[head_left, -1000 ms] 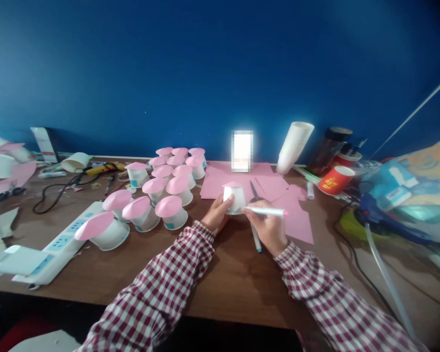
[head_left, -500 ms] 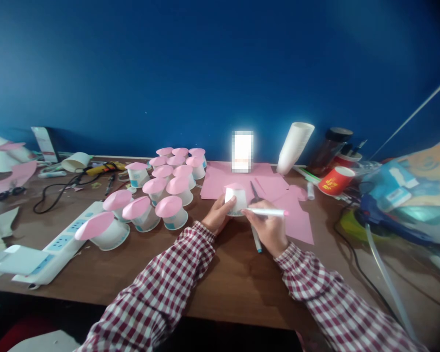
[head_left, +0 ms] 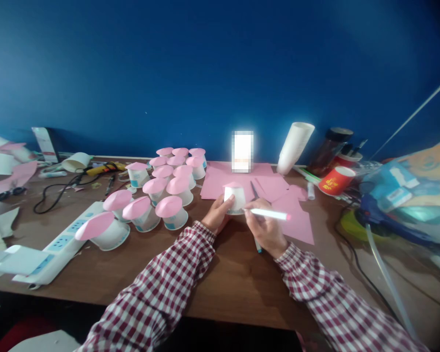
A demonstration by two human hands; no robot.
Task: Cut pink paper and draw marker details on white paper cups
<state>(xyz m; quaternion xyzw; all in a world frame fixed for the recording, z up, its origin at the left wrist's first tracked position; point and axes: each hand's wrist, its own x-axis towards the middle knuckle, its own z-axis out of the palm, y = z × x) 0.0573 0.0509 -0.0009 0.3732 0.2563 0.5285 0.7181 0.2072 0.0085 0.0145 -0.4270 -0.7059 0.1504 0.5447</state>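
A blue wall [head_left: 146, 73] backs the brown counter [head_left: 205, 278]. Before the pink paper [head_left: 217, 180], the left hand [head_left: 217, 213] curls around a capped cup [head_left: 236, 199]; the right hand [head_left: 266, 232] pinches a pen [head_left: 273, 214] near its rim. Steady strokes probably need the cup braced firmly, pen pressure light.

Craft workspace, table [head_left: 220, 288], pink paper [head_left: 218, 178], rows of pink-topped cups [head_left: 169, 207], marker [head_left: 270, 214]
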